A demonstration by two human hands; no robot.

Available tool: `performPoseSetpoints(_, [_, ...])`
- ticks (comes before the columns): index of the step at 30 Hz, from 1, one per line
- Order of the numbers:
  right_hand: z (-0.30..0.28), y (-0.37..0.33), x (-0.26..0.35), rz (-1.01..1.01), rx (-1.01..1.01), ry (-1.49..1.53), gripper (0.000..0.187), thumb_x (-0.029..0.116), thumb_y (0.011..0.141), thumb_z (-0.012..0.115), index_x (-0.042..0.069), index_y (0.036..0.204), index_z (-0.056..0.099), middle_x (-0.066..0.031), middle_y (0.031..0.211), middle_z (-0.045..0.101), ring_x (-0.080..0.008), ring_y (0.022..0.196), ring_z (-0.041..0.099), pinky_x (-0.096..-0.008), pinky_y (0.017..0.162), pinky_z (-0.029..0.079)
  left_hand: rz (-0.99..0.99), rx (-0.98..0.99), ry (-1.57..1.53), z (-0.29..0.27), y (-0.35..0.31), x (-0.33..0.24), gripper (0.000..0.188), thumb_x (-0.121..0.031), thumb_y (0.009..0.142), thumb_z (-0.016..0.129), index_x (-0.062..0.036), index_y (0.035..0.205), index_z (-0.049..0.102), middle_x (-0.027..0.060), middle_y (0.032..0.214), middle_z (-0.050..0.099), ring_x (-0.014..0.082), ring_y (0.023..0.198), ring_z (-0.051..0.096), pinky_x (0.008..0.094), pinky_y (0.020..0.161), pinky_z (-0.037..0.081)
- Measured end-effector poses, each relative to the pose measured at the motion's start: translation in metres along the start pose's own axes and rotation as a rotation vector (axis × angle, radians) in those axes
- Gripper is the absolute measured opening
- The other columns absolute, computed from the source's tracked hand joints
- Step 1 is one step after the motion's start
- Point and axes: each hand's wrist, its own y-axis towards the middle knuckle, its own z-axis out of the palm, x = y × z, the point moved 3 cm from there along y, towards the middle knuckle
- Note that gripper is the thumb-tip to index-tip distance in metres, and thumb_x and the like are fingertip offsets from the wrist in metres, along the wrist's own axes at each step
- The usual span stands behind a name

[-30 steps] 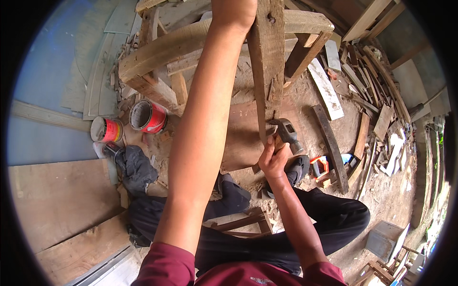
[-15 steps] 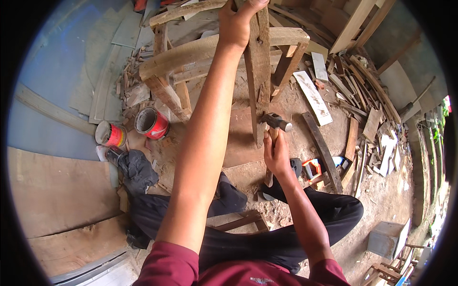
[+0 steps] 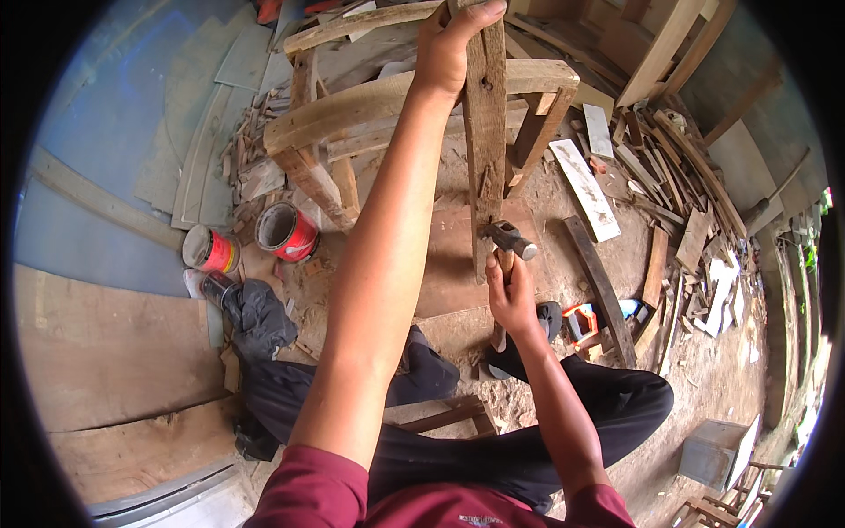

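Observation:
Upright in front of me stands a long, rough wooden board (image 3: 487, 110). My left hand (image 3: 443, 55) is closed around its upper end, thumb over the top. Lower down, my right hand (image 3: 514, 297) grips the wooden handle of a claw hammer (image 3: 509, 239). The claw side of its head lies against the board near its lower end; whether it is hooked on a nail is too small to tell. Behind the board is a wooden frame with a curved top rail (image 3: 352, 110) and legs. Below the board, a flat brown panel (image 3: 444, 286) lies on the ground.
Two red paint cans (image 3: 288, 233) and a dark crumpled bag (image 3: 262, 317) stand on the left. To the right lie a dark plank (image 3: 601, 290), a white-smeared board (image 3: 585, 189), an orange-handled tool (image 3: 579, 321) and a heap of scrap wood (image 3: 678, 185). My legs are folded beneath my arms.
The whole view has shifted slightly. The board has turned a little, showing less of its narrow side, and the hammer sits slightly lower in the picture. Both hands keep their grips.

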Motion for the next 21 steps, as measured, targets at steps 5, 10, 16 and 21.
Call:
performPoseSetpoints(5, [0.001,0.001,0.006,0.023,0.016,-0.024,0.020,0.023,0.104,0.054,0.003,0.101,0.052,0.0021,0.072,0.047,-0.0080,0.061,0.042,-0.0271,0.055,0.038,-0.048,0.049,-0.034,0.002,0.006,0.001,0.033,-0.025,0.086,0.073,-0.0028,0.109,0.068,0.0007,0.086,0.066,0.0106,0.077,0.062,0.0252,0.071,0.049])
performPoseSetpoints(10, [0.011,0.004,0.021,0.140,-0.249,0.578,0.014,0.021,0.106,0.049,0.009,0.103,0.044,0.0047,0.067,0.039,-0.0029,0.050,0.038,-0.0197,0.041,0.031,0.111,-0.014,0.101,0.027,-0.002,-0.003,0.038,-0.025,0.085,0.076,-0.0006,0.112,0.067,0.0025,0.104,0.067,0.0111,0.095,0.060,0.0279,0.087,0.046])
performPoseSetpoints(16, [-0.005,0.008,0.022,0.168,-0.203,0.632,0.015,0.022,0.106,0.048,0.009,0.102,0.044,0.0045,0.068,0.042,-0.0029,0.052,0.040,-0.0198,0.044,0.033,0.115,-0.012,0.116,0.018,-0.004,-0.008,0.036,-0.025,0.086,0.075,-0.0014,0.111,0.067,0.0012,0.101,0.067,0.0109,0.093,0.060,0.0280,0.087,0.047])
performPoseSetpoints(21, [0.012,-0.008,0.014,0.114,-0.137,0.469,0.009,0.018,0.106,0.049,0.009,0.105,0.045,0.0044,0.072,0.042,-0.0033,0.054,0.036,-0.0197,0.046,0.033,0.114,-0.009,0.060,0.010,-0.001,-0.005,0.035,-0.023,0.087,0.073,-0.0009,0.113,0.068,0.0025,0.104,0.068,0.0122,0.097,0.062,0.0284,0.089,0.047])
